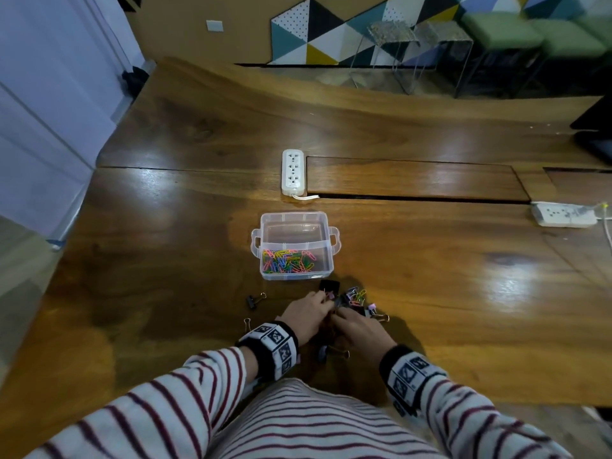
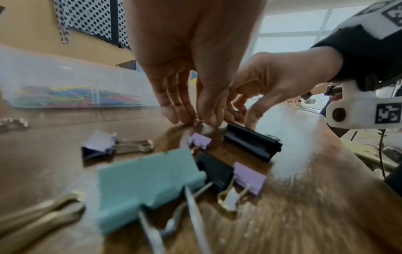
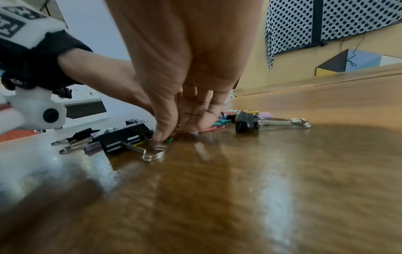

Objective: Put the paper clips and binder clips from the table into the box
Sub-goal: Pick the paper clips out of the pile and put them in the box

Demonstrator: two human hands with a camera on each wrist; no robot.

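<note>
Fingers (image 2: 172, 110) of the left hand (image 1: 306, 313) point down, tips bunched on the desk (image 1: 430, 276) among the clips; whether they pinch anything I cannot tell. Right hand (image 1: 359, 329) fingers (image 3: 161, 132) likewise press down beside a black binder clip (image 3: 121, 140), grip unclear. Loose paper clips (image 1: 356, 296) and more binder clips lie just before the box (image 1: 296, 246), whose near compartment holds coloured paper clips. 2 power strips (image 1: 292, 172) sit beyond.

A clear plastic box (image 1: 296, 246) is sitting open mid-table, coloured paper clips (image 1: 287, 261) lying in its near compartment. Loose binder clips (image 2: 252, 142), black, teal and lilac, are lying toward the near edge beside more paper clips (image 1: 356, 295).
</note>
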